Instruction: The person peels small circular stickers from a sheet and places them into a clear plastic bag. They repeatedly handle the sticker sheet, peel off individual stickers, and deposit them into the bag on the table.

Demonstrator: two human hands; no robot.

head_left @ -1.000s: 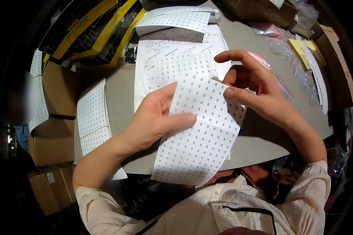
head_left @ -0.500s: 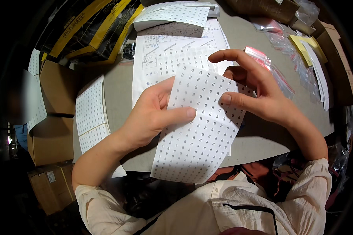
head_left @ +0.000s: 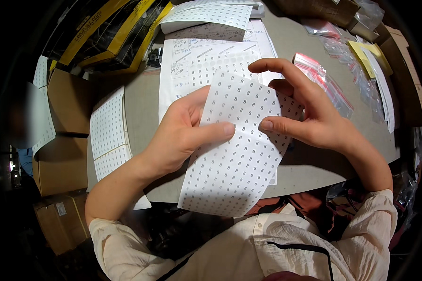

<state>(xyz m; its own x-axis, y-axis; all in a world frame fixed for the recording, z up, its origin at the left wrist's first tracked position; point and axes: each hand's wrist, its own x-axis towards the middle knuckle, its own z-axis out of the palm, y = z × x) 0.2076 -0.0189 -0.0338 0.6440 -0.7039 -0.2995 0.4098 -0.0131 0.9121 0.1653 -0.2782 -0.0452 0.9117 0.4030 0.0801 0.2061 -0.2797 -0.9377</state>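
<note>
Both my hands hold a white sheet of small round stickers (head_left: 232,159) tilted above the grey table (head_left: 309,173). My left hand (head_left: 185,133) grips the sheet's left edge, its thumb pressed across the front. My right hand (head_left: 305,112) holds the right edge with the thumb on the sheet and the fingers spread behind it, index finger raised over the top corner. Under the sheet lies a printed paper form (head_left: 192,61) with rows of round stickers on it.
More sticker sheets lie at the table's left edge (head_left: 109,131) and far end (head_left: 211,16). Small clear zip bags with red strips (head_left: 323,82) and yellow papers (head_left: 368,56) lie at the right. Cardboard boxes (head_left: 63,164) stand at left, yellow-and-black boxes (head_left: 103,33) behind.
The sheet has been drawn slightly closer and higher in view. My right index finger has lifted and stretched over the sheet's top corner; both thumbs stay pressed on it.
</note>
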